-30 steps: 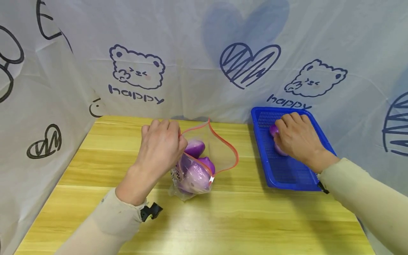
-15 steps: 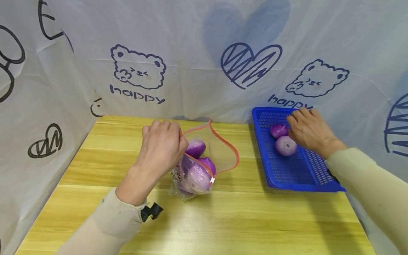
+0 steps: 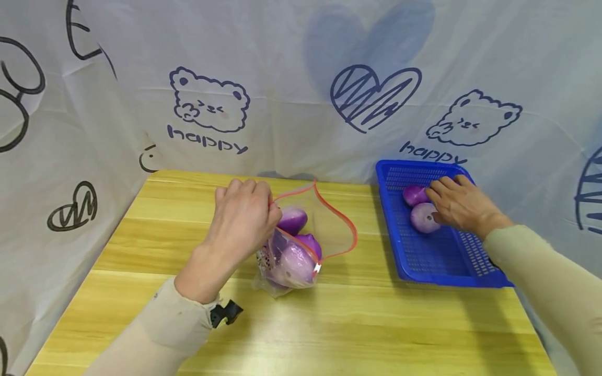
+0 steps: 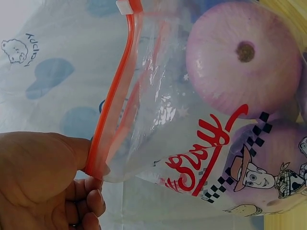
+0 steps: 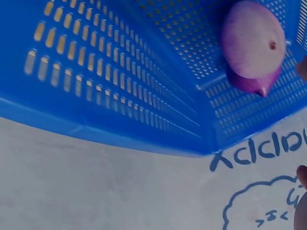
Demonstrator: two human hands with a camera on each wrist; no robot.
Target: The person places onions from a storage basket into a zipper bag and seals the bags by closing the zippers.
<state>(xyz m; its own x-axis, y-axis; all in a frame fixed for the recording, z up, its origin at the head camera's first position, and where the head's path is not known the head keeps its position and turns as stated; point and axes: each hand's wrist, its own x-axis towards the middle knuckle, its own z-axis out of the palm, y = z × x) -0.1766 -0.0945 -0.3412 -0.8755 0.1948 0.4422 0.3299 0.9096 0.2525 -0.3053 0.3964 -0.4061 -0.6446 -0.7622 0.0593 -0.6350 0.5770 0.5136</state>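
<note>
My left hand [image 3: 244,219] pinches the red-edged top corner of a clear zip bag [image 3: 335,230]. The bag's mouth gapes, and several purple onions [image 3: 293,265] lie inside. In the left wrist view, thumb and forefinger grip the red zip strip [image 4: 111,103], beside red lettering and a cartoon print. On the right, my right hand [image 3: 463,204] is over a blue basket [image 3: 394,245], thumb and fingers apart. Its thumb is by a pale onion [image 3: 425,218], and a darker purple onion [image 3: 415,195] lies just behind. Whether it touches either is unclear.
Both the bag and the basket stand on a yellow wood-grain table [image 3: 329,334]. A white sheet [image 3: 291,120] with bear and heart drawings hangs behind and along the sides. The basket's far rim is close to that sheet.
My right hand first covers the onions in the basket, lifts away to the right, then comes back down close to them. The pale onion comes into view. My left hand keeps its hold on the bag.
</note>
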